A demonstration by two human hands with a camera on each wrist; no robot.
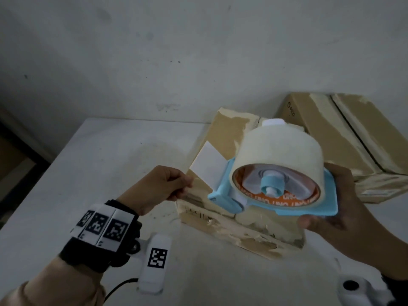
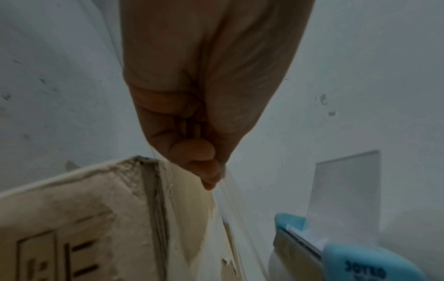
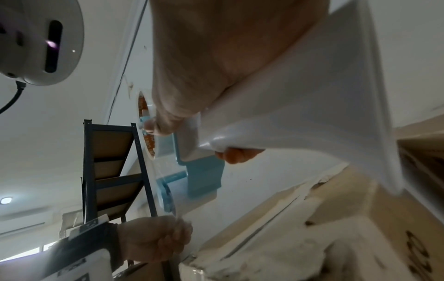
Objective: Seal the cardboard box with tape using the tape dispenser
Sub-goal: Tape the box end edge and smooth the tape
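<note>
On the white counter (image 1: 92, 155) sits the cardboard box (image 1: 220, 219), right hand (image 1: 344, 208) gripping the blue tape dispenser (image 1: 273, 173) just above it, left hand (image 1: 161, 186) pinching the pulled tape end (image 1: 207, 166); next, I'd say, stick it down on the box.

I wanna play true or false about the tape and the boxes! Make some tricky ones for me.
1. The right hand holds the dispenser. True.
2. The left hand lies flat on the table. False: it pinches the end of the tape strip, above the table.
3. The dispenser is red. False: it is light blue.
4. There are two boxes, the near box and a far box behind it. True.
5. The tape roll lies on the table by itself. False: it sits on the dispenser, held above the near box.
</note>
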